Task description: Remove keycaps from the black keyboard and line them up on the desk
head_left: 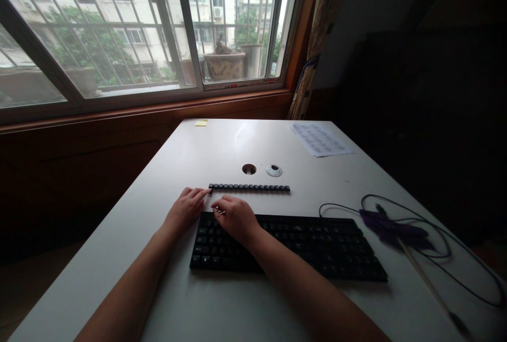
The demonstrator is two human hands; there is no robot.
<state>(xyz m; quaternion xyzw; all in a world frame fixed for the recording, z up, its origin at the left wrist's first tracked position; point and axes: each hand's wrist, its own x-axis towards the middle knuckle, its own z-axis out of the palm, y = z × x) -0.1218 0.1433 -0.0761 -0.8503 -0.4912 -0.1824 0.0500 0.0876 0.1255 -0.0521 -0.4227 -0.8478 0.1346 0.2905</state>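
Observation:
A row of small black keycaps (249,188) lies on the white desk, behind a black keyboard (317,247). My left hand (188,206) rests at the row's left end. Its fingers are stretched out and a fingertip touches the leftmost keycap (211,187); the thumb is mostly hidden. Over the keyboard's upper left corner, my right hand (235,218) is closed on a small shiny metal tool (219,210), whose kind I cannot make out. My right hand and forearm cover part of the keys.
Right of the keyboard are a black cable (447,236), a dark purple cloth (392,227) and a thin stick with a dark tip (428,278). A round hole (249,169) and a white ring (273,170) lie beyond the row. Printed paper (321,140) and a yellow note (201,122) lie farther back.

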